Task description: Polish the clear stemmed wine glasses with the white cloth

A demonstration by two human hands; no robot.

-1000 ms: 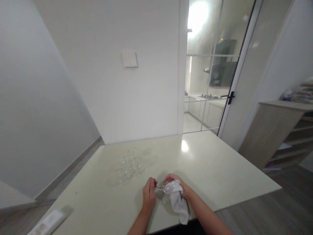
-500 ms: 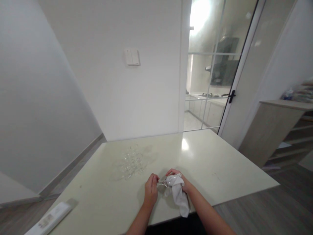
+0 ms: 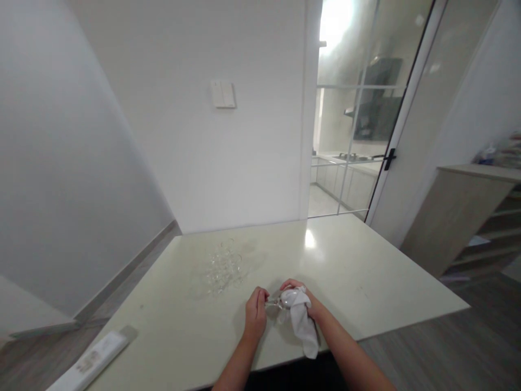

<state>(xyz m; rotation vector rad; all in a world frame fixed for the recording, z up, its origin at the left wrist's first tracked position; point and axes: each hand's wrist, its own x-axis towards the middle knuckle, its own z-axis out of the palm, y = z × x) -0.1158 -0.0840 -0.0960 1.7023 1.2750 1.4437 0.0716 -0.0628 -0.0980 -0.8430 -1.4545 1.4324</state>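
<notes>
While both hands meet above the counter (image 3: 366,271), the stemmed glass (image 3: 288,298) lies sideways between them.
Left hand (image 3: 256,312): grip closed round the foot end of the glass.
Right hand (image 3: 305,298): grip curled round the bowl, through a white cloth (image 3: 304,328) that hangs down.
Clear glassware (image 3: 224,267): clustered on the counter, beyond the left hand.
White box-like object (image 3: 93,361): at the counter's near left.

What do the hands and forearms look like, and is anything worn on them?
The left hand and right hand are ungloved. No sleeve or watch shows on the forearms; rings can't be ruled out. Black clothing shows between them.
</notes>
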